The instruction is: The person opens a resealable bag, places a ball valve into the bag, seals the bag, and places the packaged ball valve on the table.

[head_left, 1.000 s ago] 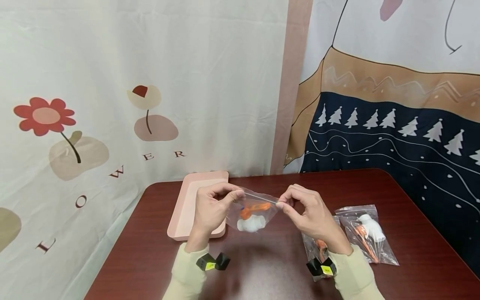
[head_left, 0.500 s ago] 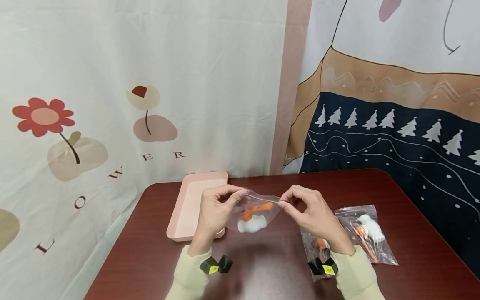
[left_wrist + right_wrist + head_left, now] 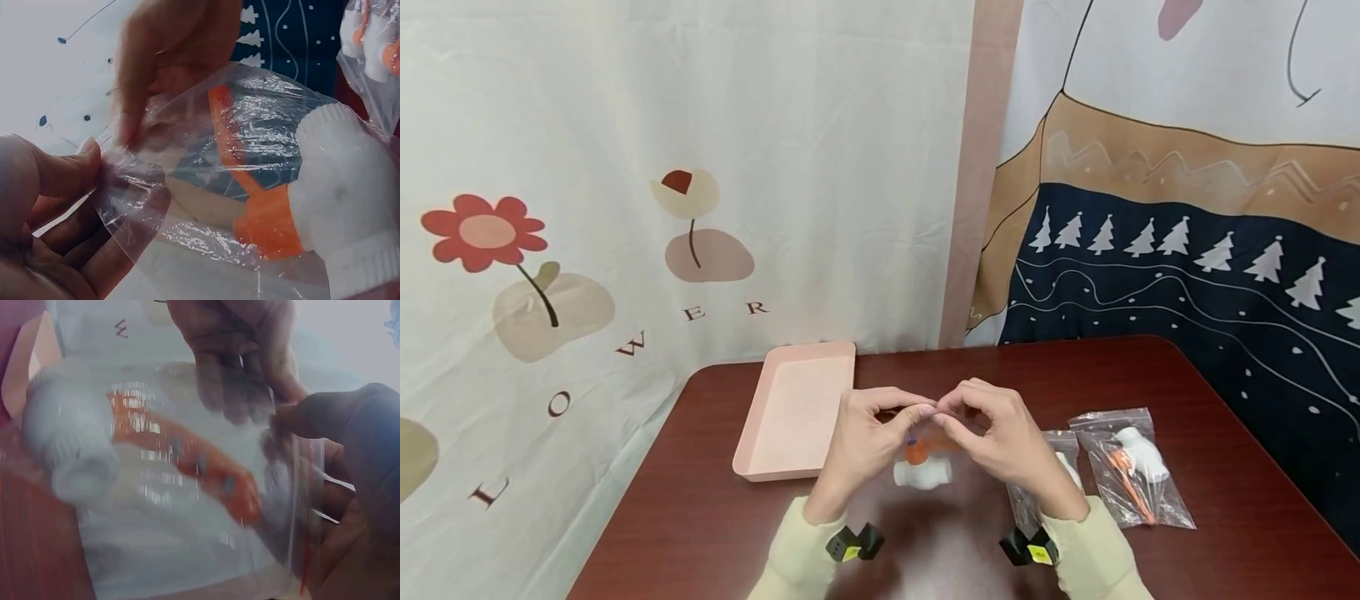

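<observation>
A clear zip bag [image 3: 275, 125] hangs above the table between my hands. Inside it lie a white plastic piece [image 3: 923, 473] with ribbed ends and an orange piece [image 3: 272, 219] with a long arm. My left hand [image 3: 868, 435] pinches the bag's top edge between thumb and forefinger. Right beside it, my right hand [image 3: 1000, 435] pinches the same edge, and the fingertips of both hands meet there. In the right wrist view the bag is blurred, with the red line of its seal [image 3: 306, 550] near the right thumb.
A pink tray [image 3: 786, 421] stands at the back left of the dark red table [image 3: 700, 517]. On the right lies another zip bag [image 3: 1168, 500] with similar white and orange pieces. A further bag [image 3: 1062, 440] is partly hidden under my right forearm.
My hands have come together from holding the bag's top edge stretched apart to touching at its middle. The bag and its pieces have shifted slightly right and lower.
</observation>
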The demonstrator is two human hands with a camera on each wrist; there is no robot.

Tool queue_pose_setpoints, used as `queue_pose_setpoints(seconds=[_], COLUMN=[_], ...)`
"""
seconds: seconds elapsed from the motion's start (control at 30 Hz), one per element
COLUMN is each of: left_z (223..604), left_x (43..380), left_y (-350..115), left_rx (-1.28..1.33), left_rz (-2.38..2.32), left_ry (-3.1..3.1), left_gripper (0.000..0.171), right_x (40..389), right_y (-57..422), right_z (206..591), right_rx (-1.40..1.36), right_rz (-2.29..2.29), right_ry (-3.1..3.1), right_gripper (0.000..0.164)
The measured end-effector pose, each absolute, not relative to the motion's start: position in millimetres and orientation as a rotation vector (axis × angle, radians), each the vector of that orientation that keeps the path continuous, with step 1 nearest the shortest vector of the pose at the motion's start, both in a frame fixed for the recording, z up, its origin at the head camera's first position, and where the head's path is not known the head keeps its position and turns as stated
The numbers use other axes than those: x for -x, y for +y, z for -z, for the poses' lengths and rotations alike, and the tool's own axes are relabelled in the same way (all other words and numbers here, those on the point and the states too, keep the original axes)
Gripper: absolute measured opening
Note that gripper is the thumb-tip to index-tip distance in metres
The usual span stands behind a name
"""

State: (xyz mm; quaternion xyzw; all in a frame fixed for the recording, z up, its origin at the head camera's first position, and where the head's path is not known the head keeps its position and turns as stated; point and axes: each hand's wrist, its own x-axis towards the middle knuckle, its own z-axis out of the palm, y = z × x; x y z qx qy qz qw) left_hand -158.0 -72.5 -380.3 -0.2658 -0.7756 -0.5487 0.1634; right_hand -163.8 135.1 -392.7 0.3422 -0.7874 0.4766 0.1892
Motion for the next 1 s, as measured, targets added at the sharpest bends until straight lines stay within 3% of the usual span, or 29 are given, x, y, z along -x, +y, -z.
queue_pose_setpoints(seconds=[1.0], left_z=[377.7], left_x=[155.3], left_y=[-73.7], left_rx=[0.780], left_rz=[1.557], left_ry=[-1.976], left_gripper=[0.006], right_x=[159.2], right_y=[138.0], right_z=[386.7], right_rx=[-0.996], right_rz=[-1.325], right_ry=[-2.166], right_gripper=[0.013])
